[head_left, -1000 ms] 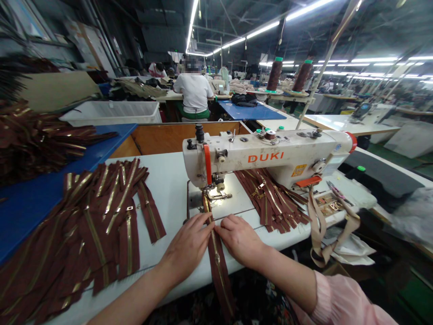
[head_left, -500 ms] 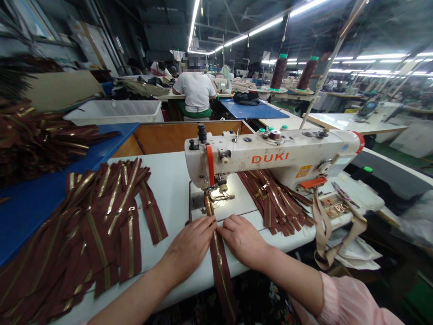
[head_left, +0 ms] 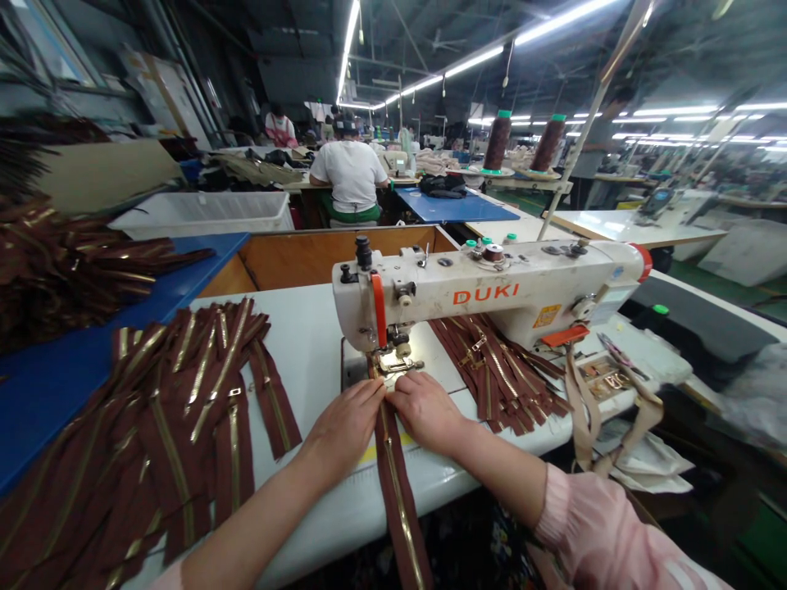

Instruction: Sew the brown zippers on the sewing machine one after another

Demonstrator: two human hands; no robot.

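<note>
A brown zipper (head_left: 399,500) with gold teeth runs from under the presser foot of the white sewing machine (head_left: 485,287) toward me and hangs over the table's front edge. My left hand (head_left: 348,422) pinches its left side just in front of the needle area. On the other side my right hand (head_left: 427,410) grips the zipper's right edge, fingertips close to the left hand's. Both hands are closed, and their fingers partly cover the zipper. A metal guide (head_left: 397,363) shines under the machine's lamp beside the foot.
Many brown zippers (head_left: 172,426) lie spread at left, and another bunch (head_left: 492,369) lies under the machine arm. Scissors (head_left: 618,352) rest by a small tray of metal parts (head_left: 606,378). A beige strap (head_left: 584,410) hangs at right. Ahead sits a person in a white shirt (head_left: 350,172).
Both hands have moved forward with the zipper, closer to the presser foot. The zipper has slid further toward the machine. The camera view has shifted slightly.
</note>
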